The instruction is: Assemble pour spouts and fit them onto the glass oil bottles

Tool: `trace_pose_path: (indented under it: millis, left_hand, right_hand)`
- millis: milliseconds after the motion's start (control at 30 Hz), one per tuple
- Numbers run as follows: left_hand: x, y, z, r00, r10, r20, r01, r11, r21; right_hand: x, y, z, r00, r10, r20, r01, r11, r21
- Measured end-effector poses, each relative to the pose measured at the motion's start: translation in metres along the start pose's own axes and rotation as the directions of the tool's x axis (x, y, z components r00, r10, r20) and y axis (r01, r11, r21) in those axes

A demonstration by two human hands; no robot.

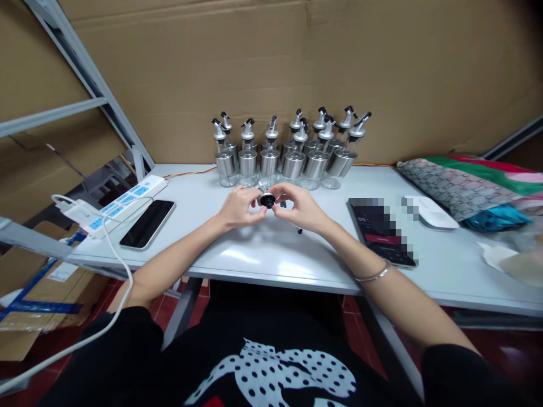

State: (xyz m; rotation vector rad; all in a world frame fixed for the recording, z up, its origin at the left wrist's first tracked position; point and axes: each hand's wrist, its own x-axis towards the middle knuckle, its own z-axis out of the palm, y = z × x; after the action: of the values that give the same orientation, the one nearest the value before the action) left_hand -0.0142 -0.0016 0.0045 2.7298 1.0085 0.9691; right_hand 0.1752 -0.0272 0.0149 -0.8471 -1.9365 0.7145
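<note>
Between my two hands, above the middle of the table, is a pour spout stopper [267, 200] with a black ribbed plug facing me and a silvery top. My left hand [242, 207] pinches it from the left, thumb under its edge. From the right, my right hand [299, 208] grips it with thumb and fingers. A small dark piece [300, 230] shows just below my right hand; its kind is unclear. Behind my hands stand several glass bottles with steel sleeves, such as this oil bottle [269, 163], each topped with a similar spout.
On the left lie a phone [148, 224] and a white power strip [127, 202] with a cable. At right are a second phone [379, 232], a white device [432, 212] and a patterned bag [458, 183]. Cardboard [263, 68] closes off the white table's [203, 243] back.
</note>
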Motion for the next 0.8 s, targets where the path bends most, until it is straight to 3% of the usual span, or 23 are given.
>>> trace_pose_path:
  millis: [100,233,367,467,633,800]
  left_hand:
    - [0.0,-0.001,0.001,1.0,0.021,-0.014,-0.021,1.0,-0.021]
    - [-0.001,-0.001,0.002,0.993,0.079,-0.089,-0.083,0.996,-0.041]
    - [-0.001,-0.003,0.005,0.98,0.021,-0.199,-0.023,1.0,-0.008]
    - [-0.001,-0.005,0.006,0.981,-0.009,-0.194,0.01,1.0,0.005]
    - [0.0,-0.01,0.005,0.99,0.018,-0.141,0.002,0.99,0.138]
    - [0.003,-0.012,0.002,0.987,0.03,-0.157,0.011,0.967,0.255]
  right_hand:
    - [0.0,0.0,0.001,1.0,0.028,-0.006,-0.028,0.998,0.052]
    - [0.003,0.001,0.001,0.994,0.096,-0.045,-0.08,0.96,0.269]
    - [0.005,-0.001,-0.003,0.98,0.199,-0.028,-0.158,0.849,0.504]
    - [0.006,-0.003,-0.006,0.949,0.314,0.034,-0.267,0.738,0.62]
    - [0.006,-0.004,-0.007,0.902,0.413,0.126,-0.39,0.653,0.65]
    - [0.007,0.0,-0.005,0.901,0.43,0.051,-0.381,0.731,0.566]
